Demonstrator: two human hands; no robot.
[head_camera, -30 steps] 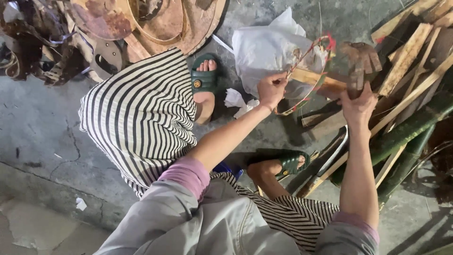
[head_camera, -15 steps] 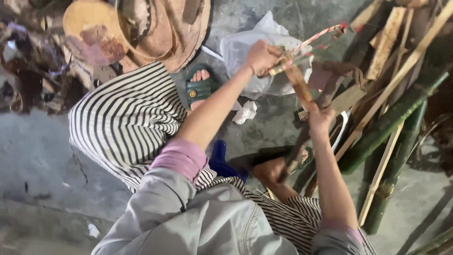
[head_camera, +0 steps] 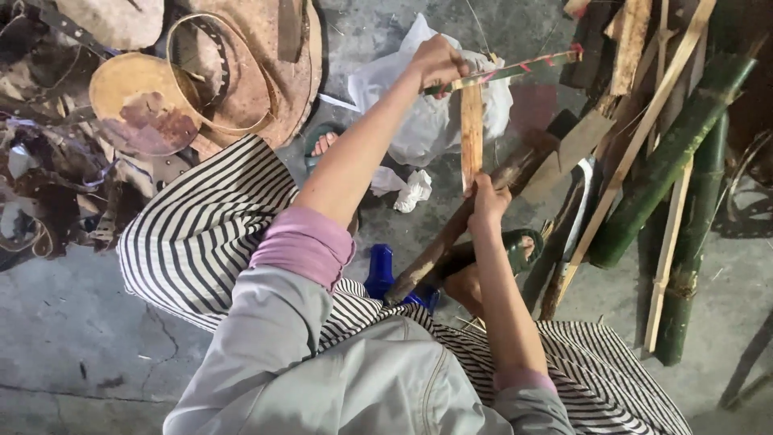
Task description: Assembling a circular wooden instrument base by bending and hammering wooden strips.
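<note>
Lifting since a moment ago, the left hand (head_camera: pixel 439 60) is gripping a green bamboo strip (head_camera: pixel 515 71) above the floor (head_camera: pixel 72 338); the right hand (head_camera: pixel 487 197) is clamping the upright wooden slat (head_camera: pixel 471 129).

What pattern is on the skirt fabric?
Black and white stripes on the skirt, clearest in the head view.

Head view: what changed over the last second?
The left hand carried the thin green strip from a curved loop at the right to a near-level line above the white bag. The right hand dropped lower onto the flat bamboo slat, now upright. Both grips, striped skirt and green poles stayed.
</note>
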